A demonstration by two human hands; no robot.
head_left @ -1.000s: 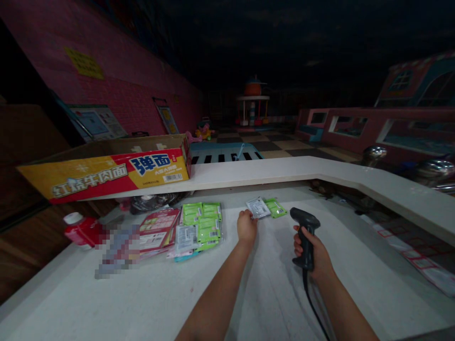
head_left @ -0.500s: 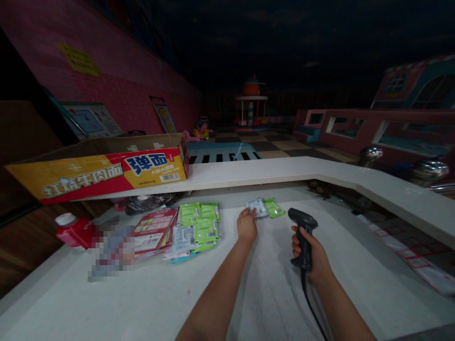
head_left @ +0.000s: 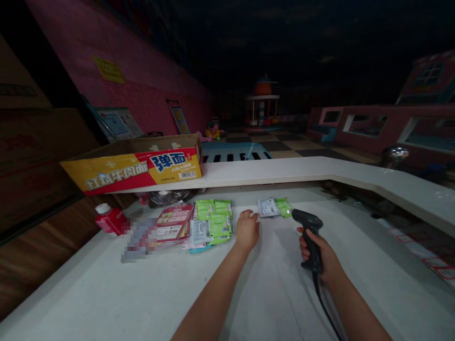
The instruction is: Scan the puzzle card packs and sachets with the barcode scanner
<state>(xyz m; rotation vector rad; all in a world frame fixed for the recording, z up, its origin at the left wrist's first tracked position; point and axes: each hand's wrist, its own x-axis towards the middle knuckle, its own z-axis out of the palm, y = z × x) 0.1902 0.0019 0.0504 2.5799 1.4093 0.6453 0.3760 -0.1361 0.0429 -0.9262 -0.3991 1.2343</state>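
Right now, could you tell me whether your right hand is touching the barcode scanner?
Touching: the head view shows the right hand wrapped around the handle of the barcode scanner.

Dim room under dark ceiling (head_left: 284,38); pink brick wall (head_left: 142,71) at left, chequered tile floor (head_left: 284,144) beyond raised white ledge (head_left: 320,168).

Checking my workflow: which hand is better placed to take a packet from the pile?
Left, probably: the left hand looks empty beside the packet pile; the right hand grips the scanner, farther off.
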